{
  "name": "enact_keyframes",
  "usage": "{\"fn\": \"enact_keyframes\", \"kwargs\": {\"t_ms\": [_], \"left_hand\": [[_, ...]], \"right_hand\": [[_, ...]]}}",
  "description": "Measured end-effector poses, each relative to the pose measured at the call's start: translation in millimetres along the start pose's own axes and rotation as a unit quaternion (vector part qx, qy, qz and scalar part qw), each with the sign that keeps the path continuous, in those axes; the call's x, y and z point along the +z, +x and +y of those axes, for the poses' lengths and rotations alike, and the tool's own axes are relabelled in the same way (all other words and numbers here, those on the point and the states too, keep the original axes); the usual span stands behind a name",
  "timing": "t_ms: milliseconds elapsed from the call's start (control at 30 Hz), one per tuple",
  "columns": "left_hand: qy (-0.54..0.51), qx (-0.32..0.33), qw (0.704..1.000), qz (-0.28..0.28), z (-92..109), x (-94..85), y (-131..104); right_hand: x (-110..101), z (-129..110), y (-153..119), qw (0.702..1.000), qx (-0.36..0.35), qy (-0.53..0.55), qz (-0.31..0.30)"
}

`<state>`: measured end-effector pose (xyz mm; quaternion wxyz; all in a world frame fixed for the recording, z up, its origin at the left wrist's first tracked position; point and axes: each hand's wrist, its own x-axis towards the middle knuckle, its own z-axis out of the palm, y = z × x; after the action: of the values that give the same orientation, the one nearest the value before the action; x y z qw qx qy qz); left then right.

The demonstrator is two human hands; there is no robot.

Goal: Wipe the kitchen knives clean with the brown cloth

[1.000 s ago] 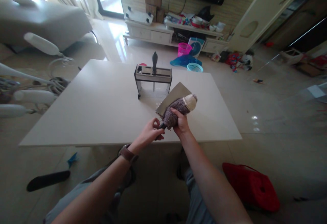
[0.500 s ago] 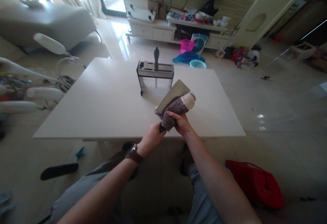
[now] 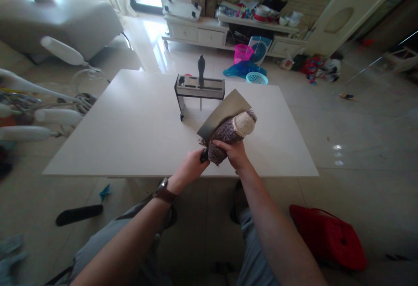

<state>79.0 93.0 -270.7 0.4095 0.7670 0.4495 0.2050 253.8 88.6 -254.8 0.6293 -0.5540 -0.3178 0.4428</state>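
Note:
My left hand (image 3: 192, 164) is closed round the dark handle of a cleaver (image 3: 228, 105), whose broad metal blade points up and to the right above the table. In my right hand (image 3: 234, 152) is a fuzzy brown cloth with a cream end (image 3: 227, 133). It is bunched against the near side of the blade and hides its lower part. Just beyond the blade, a knife block (image 3: 200, 88) with clear sides stands on the white table (image 3: 130, 129). One black-handled knife (image 3: 201, 68) is upright in its slots.
At left, several white padded bars of a rack (image 3: 60, 51) reach toward the table. A red bag (image 3: 326, 236) lies on the floor at right. Behind the table are a pink basket (image 3: 243, 53), a light-blue basket (image 3: 257, 78) and a low white cabinet (image 3: 196, 33).
The cleaver is tilted so that more of its blade shows, and it is slightly higher in view. My left hand has shifted a little left. Both hands keep their hold.

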Motion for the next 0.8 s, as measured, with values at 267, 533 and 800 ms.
{"fn": "enact_keyframes", "kwargs": {"t_ms": [267,533,800], "left_hand": [[0.068,-0.046,0.996,0.037,12.6,14.9,-9.8],[0.037,-0.026,0.998,0.041,8.2,14.8,-9.0],[0.001,-0.021,0.999,0.026,10.3,14.6,-9.4]], "right_hand": [[10.6,6.0,-10.1,0.993,0.050,0.090,-0.056],[11.5,4.4,-9.8,0.989,0.094,0.094,-0.065],[17.0,0.9,-11.7,0.997,0.045,0.067,-0.007]]}}
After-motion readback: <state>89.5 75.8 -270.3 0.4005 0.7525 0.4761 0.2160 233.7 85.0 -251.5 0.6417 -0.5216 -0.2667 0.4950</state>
